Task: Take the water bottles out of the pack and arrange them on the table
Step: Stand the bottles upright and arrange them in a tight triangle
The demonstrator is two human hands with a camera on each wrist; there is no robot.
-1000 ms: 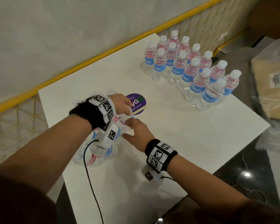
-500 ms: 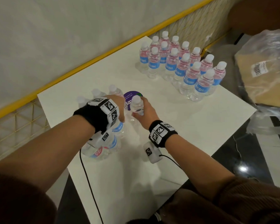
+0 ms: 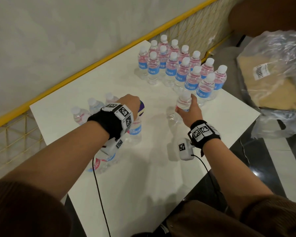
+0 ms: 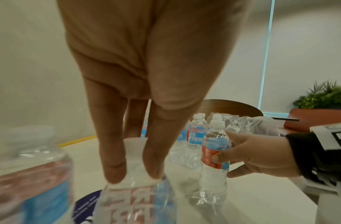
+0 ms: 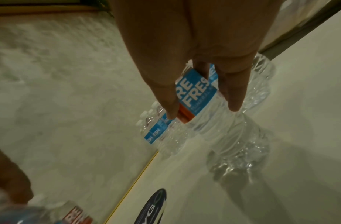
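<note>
The right hand (image 3: 189,111) is wrapped round the label band of a water bottle (image 3: 183,104), thumb on one side and fingers on the other, with the bottle upright and its base at or just above the table (image 3: 161,177); whether it has touched down cannot be told. Just beyond the grip, on the fingertip side, stand the arranged bottles (image 3: 178,65) in tight rows, and that closeness is the main hazard: if the held bottle goes in tilted or too fast, its shoulder or the knuckles can clip the nearest one and tip it into its neighbours, since these thin, light bottles stand close together. The soft wall may also buckle under a hard squeeze, so the bottle could sit crooked when let go. The left hand (image 3: 128,106) pinches the cap and neck of a second bottle (image 4: 135,197) from above, thumb and finger closed on it, with the remaining pack bottles (image 3: 92,106) just beside and behind the wrist. A grip that high leaves the body free to swing, and it could knock those neighbours or slip out through the smooth cap.
</note>
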